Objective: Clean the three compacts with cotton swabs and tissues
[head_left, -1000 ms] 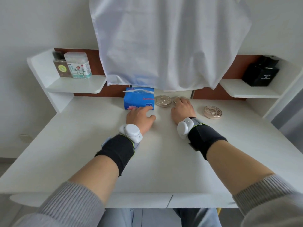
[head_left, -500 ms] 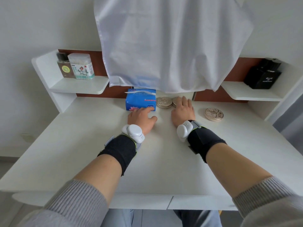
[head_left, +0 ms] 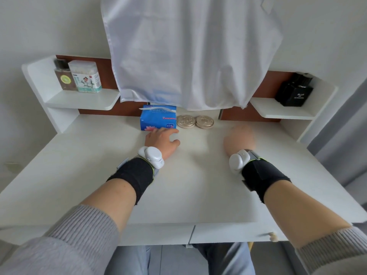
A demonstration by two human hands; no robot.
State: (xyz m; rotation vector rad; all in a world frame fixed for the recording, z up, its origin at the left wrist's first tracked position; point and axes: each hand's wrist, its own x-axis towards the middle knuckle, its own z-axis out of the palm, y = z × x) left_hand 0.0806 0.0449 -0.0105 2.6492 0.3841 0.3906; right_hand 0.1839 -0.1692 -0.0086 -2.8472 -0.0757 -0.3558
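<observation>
Compacts [head_left: 186,121] sit paired, touching, beside the blue tissue pack [head_left: 158,120]; the right hand [head_left: 239,139] has left them for the spot where the third compact lay (too blurred to read its grip). Left hand [head_left: 160,140] lies slack, empty. Cleaning hasn't started.

A white desk [head_left: 99,185] stands against a pale wall [head_left: 49,26], with a white shelf [head_left: 83,100] far left and another [head_left: 278,111] far right. A white cloth [head_left: 188,56] hangs over the reddish-brown back panel [head_left: 103,66].

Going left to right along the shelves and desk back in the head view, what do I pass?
brown bottle → cotton swab box → tissue pack → first compact → second compact → black box
</observation>
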